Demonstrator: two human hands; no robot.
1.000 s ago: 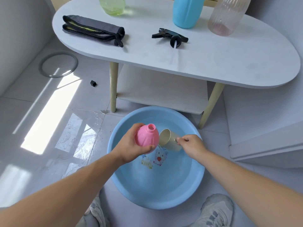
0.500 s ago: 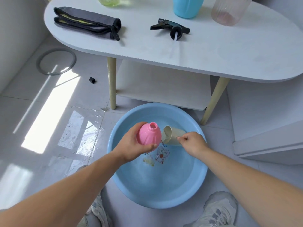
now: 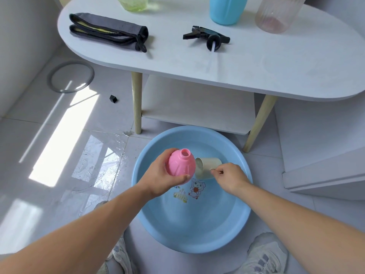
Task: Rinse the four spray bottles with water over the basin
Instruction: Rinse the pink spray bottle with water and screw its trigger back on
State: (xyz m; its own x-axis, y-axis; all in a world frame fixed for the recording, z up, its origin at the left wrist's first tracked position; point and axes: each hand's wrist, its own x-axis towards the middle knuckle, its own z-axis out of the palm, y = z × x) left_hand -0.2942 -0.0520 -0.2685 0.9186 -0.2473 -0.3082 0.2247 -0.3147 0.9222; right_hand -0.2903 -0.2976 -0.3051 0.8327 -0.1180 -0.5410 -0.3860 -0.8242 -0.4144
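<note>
The left forearm point(image 3: 79, 234) and right forearm point(image 3: 296, 224) are bare up to the left hand point(image 3: 158, 178) and right hand point(image 3: 229, 178). The right shoe point(image 3: 266, 254) is a pale grey-white trainer (laced, with darker grey side stripes); the left shoe point(image 3: 118, 258) looks alike, mostly hidden.

Up top, a white oval table point(image 3: 256, 72) on pale wooden legs carries a folded grey cloth point(image 3: 106, 31) near its left end, a sliver of yellow showing in the folds, and a white shelf point(image 3: 197, 107) sits under the tabletop between the legs. Down on the tiled floor point(image 3: 29, 147), a thin grey ring point(image 3: 49, 79) lies flat left of the table, a small black piece point(image 3: 113, 99) lies between it and the near leg, and water glistens on the tiles by that leg's foot.
</note>
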